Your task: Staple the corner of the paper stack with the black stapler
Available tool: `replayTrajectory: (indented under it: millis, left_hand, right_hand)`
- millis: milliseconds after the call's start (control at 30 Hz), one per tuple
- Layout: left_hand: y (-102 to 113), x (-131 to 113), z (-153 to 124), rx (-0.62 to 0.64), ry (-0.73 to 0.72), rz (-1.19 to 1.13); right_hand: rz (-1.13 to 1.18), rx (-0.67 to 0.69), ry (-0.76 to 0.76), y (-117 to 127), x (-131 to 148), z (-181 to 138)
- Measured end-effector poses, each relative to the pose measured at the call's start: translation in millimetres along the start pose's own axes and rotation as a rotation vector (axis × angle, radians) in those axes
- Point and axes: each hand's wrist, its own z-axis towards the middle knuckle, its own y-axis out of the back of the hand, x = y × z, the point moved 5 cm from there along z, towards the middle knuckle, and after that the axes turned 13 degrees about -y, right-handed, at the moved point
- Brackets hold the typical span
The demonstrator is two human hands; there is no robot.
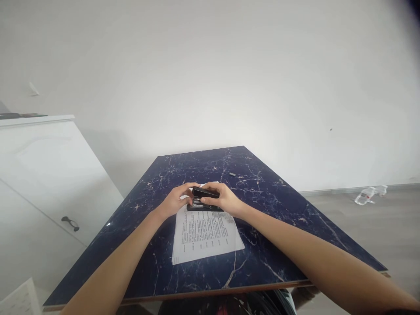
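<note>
- Head view shows both of our hands meeting at a black stapler (205, 199) that sits on the far edge of a stack of printed sheets (206, 234), near the middle of the dark marbled table (278, 205).
- Our left hand (175, 200) is curled against the stapler's left end, fingers partly closed around it, thumb toward its near side.
- Our right hand (225, 199) lies over the stapler's right end, fingers bent down across its top and thumb tucked at its near face; both hands hold the stapler and nothing else.
- We judge the stapler to be stiff, fairly light but dense for its bulk, with smooth plastic that could slide under our fingers; a grip on the two long sides or pressure on the top arm looks safest.
- The sheets under the stapler look thin and limp; they could shift on the glossy table if pushed sideways, so flat downward pressure suits them best.
- Beyond the stapler, toward the wall, a small pale object (232, 174) lies on the table.
- Left of the stapler, off the table, stands a white cabinet (49, 175); far to the right of it an empty plastic bottle (369, 195) lies on the floor.
</note>
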Motion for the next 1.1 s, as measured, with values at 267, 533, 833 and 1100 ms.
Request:
replayTrajectory:
  millis: [267, 533, 833, 1100]
  left_hand:
    - [0, -3, 4, -0.004, -0.005, -0.061]
    - [-4, -6, -2, 0.052, 0.042, -0.093]
    - [24, 32, -8, -0.170, 0.503, 0.628]
    - [24, 63, -23, -0.014, 0.687, 0.718]
  right_hand:
    - [-0.062, 0.188, -0.216, 11, -9, 0]
    - [0.295, 0.415, -0.368, 1, -9, -9]
    - [-0.215, 0.210, -0.433, 52, -3, -5]
    - [-0.955, 0.003, -0.642, 121, -18, -6]
